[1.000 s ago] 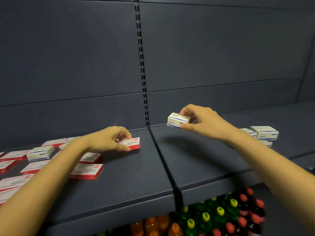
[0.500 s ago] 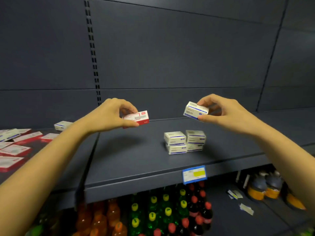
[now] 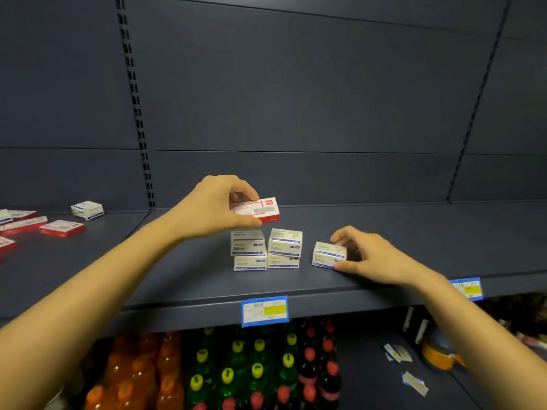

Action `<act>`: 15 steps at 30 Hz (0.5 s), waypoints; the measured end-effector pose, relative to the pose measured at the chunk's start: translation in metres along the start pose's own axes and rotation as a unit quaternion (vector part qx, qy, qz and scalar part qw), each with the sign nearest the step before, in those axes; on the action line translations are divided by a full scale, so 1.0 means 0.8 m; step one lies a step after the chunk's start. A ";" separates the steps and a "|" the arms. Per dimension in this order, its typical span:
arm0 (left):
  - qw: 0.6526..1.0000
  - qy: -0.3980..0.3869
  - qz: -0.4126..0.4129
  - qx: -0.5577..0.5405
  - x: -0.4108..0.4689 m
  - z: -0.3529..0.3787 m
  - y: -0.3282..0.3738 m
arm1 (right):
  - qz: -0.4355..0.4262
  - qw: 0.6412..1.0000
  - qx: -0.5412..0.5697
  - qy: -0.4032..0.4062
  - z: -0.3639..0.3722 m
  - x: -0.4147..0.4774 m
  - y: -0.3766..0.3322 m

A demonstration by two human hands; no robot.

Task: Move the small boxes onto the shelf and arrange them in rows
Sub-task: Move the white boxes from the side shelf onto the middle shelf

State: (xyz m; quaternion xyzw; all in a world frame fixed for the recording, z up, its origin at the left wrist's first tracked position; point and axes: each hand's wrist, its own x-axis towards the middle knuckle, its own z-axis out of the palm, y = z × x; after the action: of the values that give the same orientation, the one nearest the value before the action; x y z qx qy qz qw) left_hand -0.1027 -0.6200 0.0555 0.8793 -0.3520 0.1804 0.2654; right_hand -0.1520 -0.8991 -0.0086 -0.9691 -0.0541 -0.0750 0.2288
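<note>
My left hand (image 3: 217, 207) pinches a red and white box (image 3: 257, 209) in the air, just above the back of a small group of white and blue boxes (image 3: 266, 250) stacked two high on the dark shelf (image 3: 414, 247). My right hand (image 3: 367, 255) grips another white and blue box (image 3: 328, 255) that sits on the shelf just right of that group, thumb at its front, fingers behind it. On the left shelf section lie several red boxes (image 3: 62, 228) and one white and blue box (image 3: 87, 209).
Two blue and yellow price tags (image 3: 264, 311) hang on the shelf's front edge. Below stand rows of orange, green and dark bottles (image 3: 236, 368). Loose paper tags (image 3: 396, 353) lie on the lower right shelf. A slotted upright (image 3: 136, 108) divides the back panels.
My view has swung right. The left hand carried the red box over the stacked boxes. The right hand lowered its white and blue box onto the shelf beside the stack.
</note>
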 end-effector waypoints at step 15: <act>0.991 -0.077 0.072 0.085 0.120 0.126 0.133 | -0.010 0.982 -0.188 0.013 -0.126 -0.056 0.144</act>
State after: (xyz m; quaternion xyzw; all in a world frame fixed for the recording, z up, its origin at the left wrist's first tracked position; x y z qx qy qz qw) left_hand -0.0994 -0.7947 0.0600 0.8822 -0.4172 0.1607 0.1479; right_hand -0.1920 -1.0502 0.0231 -0.9932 -0.0463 -0.0984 0.0420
